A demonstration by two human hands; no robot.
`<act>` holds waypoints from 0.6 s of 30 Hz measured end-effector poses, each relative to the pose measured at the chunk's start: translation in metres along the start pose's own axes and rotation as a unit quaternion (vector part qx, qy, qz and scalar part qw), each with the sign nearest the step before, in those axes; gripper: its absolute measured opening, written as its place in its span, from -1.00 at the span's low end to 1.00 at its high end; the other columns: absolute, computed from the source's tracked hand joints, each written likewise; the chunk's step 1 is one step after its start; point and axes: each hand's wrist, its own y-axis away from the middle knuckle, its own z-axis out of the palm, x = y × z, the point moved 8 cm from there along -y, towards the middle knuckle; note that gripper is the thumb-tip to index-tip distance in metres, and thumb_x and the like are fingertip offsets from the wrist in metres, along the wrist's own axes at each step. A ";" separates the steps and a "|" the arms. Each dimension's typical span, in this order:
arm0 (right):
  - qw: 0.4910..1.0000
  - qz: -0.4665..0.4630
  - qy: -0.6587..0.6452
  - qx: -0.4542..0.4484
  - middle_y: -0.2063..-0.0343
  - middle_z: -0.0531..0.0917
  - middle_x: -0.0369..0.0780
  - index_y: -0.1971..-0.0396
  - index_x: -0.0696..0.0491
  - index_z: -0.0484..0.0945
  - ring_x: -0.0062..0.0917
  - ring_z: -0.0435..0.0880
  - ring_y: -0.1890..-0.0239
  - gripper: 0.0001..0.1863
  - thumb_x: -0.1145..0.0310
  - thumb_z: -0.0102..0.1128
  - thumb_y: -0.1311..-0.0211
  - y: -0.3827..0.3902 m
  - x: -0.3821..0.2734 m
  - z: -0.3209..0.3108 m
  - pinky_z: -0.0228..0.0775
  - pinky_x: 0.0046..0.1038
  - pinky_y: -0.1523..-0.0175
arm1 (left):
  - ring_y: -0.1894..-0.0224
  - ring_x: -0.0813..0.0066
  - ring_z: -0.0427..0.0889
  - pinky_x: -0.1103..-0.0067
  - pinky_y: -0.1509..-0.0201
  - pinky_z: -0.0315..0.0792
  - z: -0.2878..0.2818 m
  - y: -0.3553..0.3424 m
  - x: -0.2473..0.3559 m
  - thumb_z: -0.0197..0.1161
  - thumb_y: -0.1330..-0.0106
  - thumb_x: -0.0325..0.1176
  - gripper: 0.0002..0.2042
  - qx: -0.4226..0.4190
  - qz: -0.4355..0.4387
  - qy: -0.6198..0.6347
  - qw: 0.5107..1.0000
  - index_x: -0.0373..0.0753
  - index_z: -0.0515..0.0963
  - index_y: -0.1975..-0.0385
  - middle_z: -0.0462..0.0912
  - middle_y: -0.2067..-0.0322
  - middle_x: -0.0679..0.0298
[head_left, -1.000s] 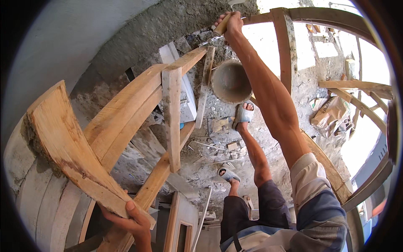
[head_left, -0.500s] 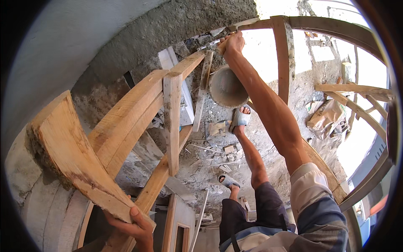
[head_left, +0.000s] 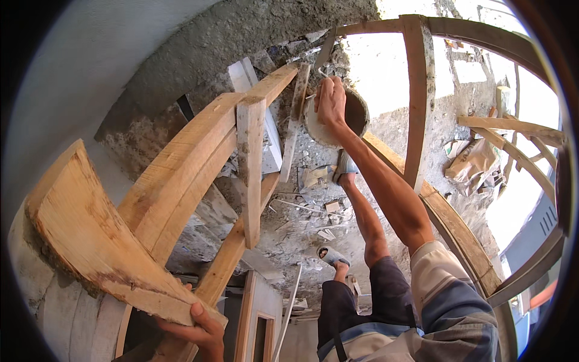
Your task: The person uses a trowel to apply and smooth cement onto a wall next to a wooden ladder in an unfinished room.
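The trowel (head_left: 326, 52) is at the far rim of the bucket (head_left: 319, 134), its blade pointing away past this rim. The right hand (head_left: 332, 104), over the bucket, is clasped around its handle. The hands are well apart: the left hand (head_left: 202, 329), left of the bucket and nearer to the person, grips the end of a thick wooden board (head_left: 111, 247). Between board and bucket stands a timber frame (head_left: 249, 172). A crumpled sack (head_left: 473, 164) lies well to the bucket's right.

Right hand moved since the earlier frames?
Yes. The right hand has moved down the picture: a second ago it was beyond the bucket; now it overlaps the bucket in this view.
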 end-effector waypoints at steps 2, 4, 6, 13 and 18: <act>0.987 -0.101 0.069 -0.102 0.58 0.49 -0.23 0.18 0.16 0.45 -0.53 0.48 0.65 -0.64 0.14 -0.17 -0.46 -0.011 -0.038 0.032 0.37 -0.35 0.60 | -0.23 -0.07 0.52 0.17 -0.21 0.56 0.003 -0.002 0.003 -0.06 -0.62 -0.19 -0.36 0.008 0.005 0.021 1.000 -0.56 -0.13 -0.40 0.28 -0.25 -0.40; 0.991 -0.056 0.026 -0.117 0.54 0.47 -0.26 0.18 0.11 0.42 -0.54 0.44 0.63 -0.69 0.18 -0.21 -0.47 -0.045 -0.047 0.041 0.35 -0.37 0.58 | -0.20 -0.05 0.53 0.19 -0.21 0.55 0.010 -0.004 0.006 -0.06 -0.63 -0.17 -0.35 -0.001 0.005 0.035 0.999 -0.56 -0.14 -0.40 0.29 -0.25 -0.40; 0.996 -0.011 -0.004 -0.084 0.51 0.46 -0.27 0.20 0.10 0.41 -0.54 0.43 0.62 -0.70 0.18 -0.22 -0.48 -0.046 -0.040 0.036 0.34 -0.39 0.56 | -0.17 -0.02 0.54 0.20 -0.20 0.55 0.009 -0.005 0.004 -0.05 -0.63 -0.16 -0.34 -0.009 0.004 0.032 0.999 -0.56 -0.15 -0.40 0.30 -0.24 -0.40; 0.999 -0.040 0.018 -0.015 0.60 0.48 -0.22 0.25 0.19 0.42 -0.53 0.46 0.68 -0.65 0.15 -0.11 -0.48 -0.005 -0.021 0.009 0.37 -0.38 0.57 | -0.15 0.01 0.56 0.22 -0.20 0.55 0.001 -0.002 0.006 -0.06 -0.63 -0.14 -0.33 -0.010 -0.008 -0.007 1.000 -0.55 -0.16 -0.40 0.34 -0.22 -0.38; 0.997 -0.054 0.032 0.040 0.56 0.56 -0.16 0.19 0.20 0.48 -0.45 0.54 0.61 -0.63 0.16 -0.11 -0.47 -0.048 -0.026 0.003 0.44 -0.29 0.42 | -0.21 -0.03 0.54 0.22 -0.19 0.57 0.012 -0.003 -0.001 -0.07 -0.62 -0.14 -0.30 -0.020 -0.010 0.019 1.000 -0.56 -0.20 -0.43 0.30 -0.25 -0.39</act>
